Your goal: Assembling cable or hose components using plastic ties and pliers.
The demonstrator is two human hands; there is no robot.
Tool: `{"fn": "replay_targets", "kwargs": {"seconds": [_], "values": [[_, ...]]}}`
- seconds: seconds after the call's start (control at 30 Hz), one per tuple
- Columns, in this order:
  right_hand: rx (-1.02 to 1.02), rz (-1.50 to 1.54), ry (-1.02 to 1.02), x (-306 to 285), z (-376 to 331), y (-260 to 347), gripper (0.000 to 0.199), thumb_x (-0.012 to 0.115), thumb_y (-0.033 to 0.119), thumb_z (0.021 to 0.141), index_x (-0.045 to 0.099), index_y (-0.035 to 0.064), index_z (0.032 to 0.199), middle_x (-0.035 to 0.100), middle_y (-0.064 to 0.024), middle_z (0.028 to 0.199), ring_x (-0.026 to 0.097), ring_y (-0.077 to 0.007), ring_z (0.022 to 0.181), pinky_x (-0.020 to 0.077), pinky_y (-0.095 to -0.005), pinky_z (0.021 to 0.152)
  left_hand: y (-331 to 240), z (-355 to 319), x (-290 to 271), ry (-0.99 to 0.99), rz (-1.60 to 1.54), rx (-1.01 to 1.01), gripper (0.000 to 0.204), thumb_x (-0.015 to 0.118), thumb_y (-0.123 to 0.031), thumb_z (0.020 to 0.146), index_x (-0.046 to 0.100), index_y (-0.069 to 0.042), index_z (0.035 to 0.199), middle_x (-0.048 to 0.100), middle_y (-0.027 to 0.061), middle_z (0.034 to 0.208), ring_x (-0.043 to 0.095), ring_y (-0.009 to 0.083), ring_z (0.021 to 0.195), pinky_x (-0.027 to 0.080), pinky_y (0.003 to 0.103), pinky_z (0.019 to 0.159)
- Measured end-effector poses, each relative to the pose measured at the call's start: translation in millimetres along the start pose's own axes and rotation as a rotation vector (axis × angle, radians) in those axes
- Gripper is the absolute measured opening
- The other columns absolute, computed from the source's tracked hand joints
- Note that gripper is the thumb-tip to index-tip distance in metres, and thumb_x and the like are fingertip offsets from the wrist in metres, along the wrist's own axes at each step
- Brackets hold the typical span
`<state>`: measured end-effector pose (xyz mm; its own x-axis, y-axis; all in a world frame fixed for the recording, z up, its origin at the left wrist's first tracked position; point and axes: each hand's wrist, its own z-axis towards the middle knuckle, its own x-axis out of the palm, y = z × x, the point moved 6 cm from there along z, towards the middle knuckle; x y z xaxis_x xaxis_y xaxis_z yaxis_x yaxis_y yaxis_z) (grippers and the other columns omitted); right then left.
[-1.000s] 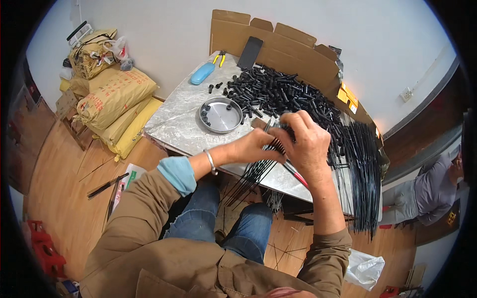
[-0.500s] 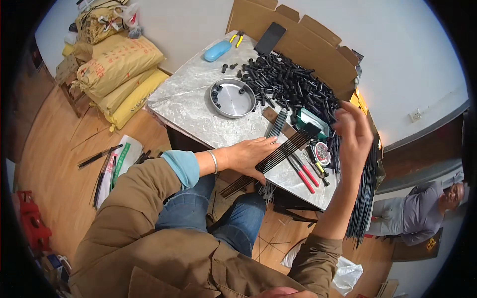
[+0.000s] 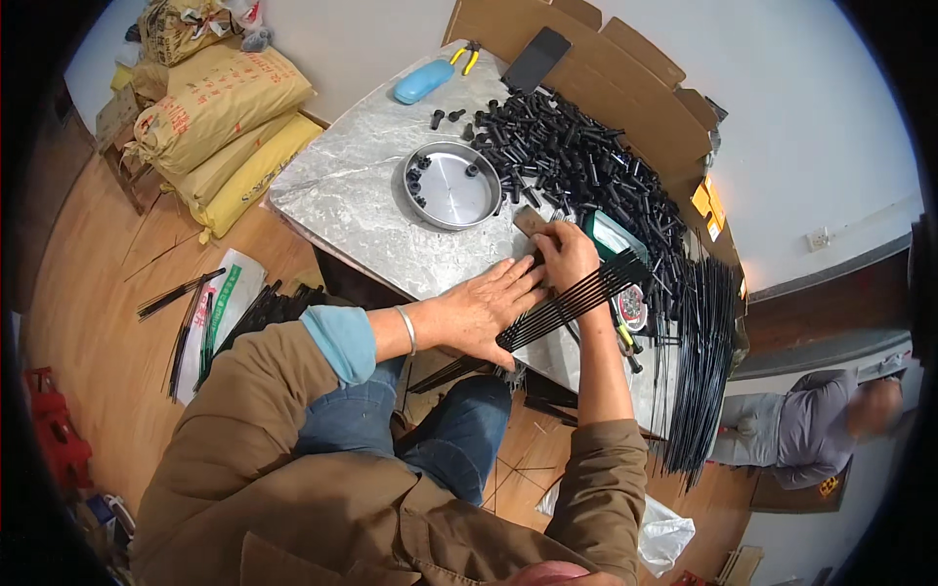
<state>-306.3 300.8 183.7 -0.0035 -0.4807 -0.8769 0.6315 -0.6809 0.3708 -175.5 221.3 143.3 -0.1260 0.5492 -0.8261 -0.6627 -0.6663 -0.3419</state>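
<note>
My left hand (image 3: 479, 311) lies palm down at the table's front edge, fingers stretched forward and thumb apart. It pins a bundle of thin black rods (image 3: 572, 300), which slants out between thumb and forefinger. The rods pass above my right wrist. Under them reaches my right hand (image 3: 569, 256), its fingers bent closed beside my left fingertips. It covers a second bundle of thin rods (image 3: 559, 217), whose tips peek out beyond the knuckles; the exact grip is hidden. A brown flat block (image 3: 529, 221) lies by the right fingers.
Behind my hands lie a round metal tray (image 3: 454, 200) holding a few black parts and a heap of black bolt-like pieces (image 3: 576, 156). A green box (image 3: 616, 234) and long black rods (image 3: 699, 361) are at right. A person (image 3: 811, 420) stands far right; sacks (image 3: 225, 107) stack at left.
My right hand has come down and left from the air to beside my left fingers, under the black rods. My left hand keeps its place on them. The view has shifted slightly.
</note>
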Motion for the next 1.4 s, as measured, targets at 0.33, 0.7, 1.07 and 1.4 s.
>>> {"fn": "replay_targets", "kwargs": {"seconds": [0.33, 0.7, 1.07, 1.4], "values": [[0.359, -0.301, -0.090, -74, 9, -134, 0.019, 0.067, 0.025, 0.078, 0.072, 0.0114, 0.092, 0.069, -0.0110, 0.091, 0.066, -0.0269, 0.084, 0.0498, -0.0360, 0.075, -7, -9, -7, 0.142, -0.055, -0.017, 0.104, 0.070, -0.058, 0.071, 0.030, 0.008, 0.140, 0.017, 0.0264, 0.151, 0.012, 0.0396, 0.142, 0.013, 0.046, 0.117], [0.188, -0.389, -0.099, -75, 18, -140, 0.015, 0.064, 0.022, 0.079, 0.068, 0.0091, 0.086, 0.065, -0.0084, 0.090, 0.063, -0.0301, 0.084, 0.0481, -0.0396, 0.073, -8, -4, -12, 0.226, -0.007, -0.034, 0.104, 0.067, -0.062, 0.071, 0.029, 0.004, 0.142, 0.017, 0.0248, 0.152, 0.013, 0.0395, 0.142, 0.014, 0.052, 0.115], [0.106, -0.372, -0.054, -76, 22, -131, 0.009, 0.066, 0.016, 0.077, 0.066, 0.0081, 0.081, 0.064, -0.0062, 0.084, 0.064, -0.0274, 0.080, 0.0490, -0.0383, 0.069, -5, 3, -16, 0.322, 0.034, -0.037, 0.104, 0.065, -0.064, 0.071, 0.032, 0.007, 0.140, 0.021, 0.0245, 0.151, 0.014, 0.0382, 0.142, 0.014, 0.054, 0.114], [-0.204, -0.144, -0.111, -60, -11, -52, 0.007, 0.064, 0.007, 0.080, 0.065, 0.0062, 0.086, 0.063, -0.0098, 0.083, 0.062, -0.0291, 0.079, 0.0495, -0.0381, 0.069, -6, 4, -15, 0.285, -0.019, -0.049, 0.102, 0.067, -0.062, 0.070, 0.032, 0.001, 0.142, 0.024, 0.0221, 0.151, 0.019, 0.0398, 0.141, 0.014, 0.056, 0.112]]}}
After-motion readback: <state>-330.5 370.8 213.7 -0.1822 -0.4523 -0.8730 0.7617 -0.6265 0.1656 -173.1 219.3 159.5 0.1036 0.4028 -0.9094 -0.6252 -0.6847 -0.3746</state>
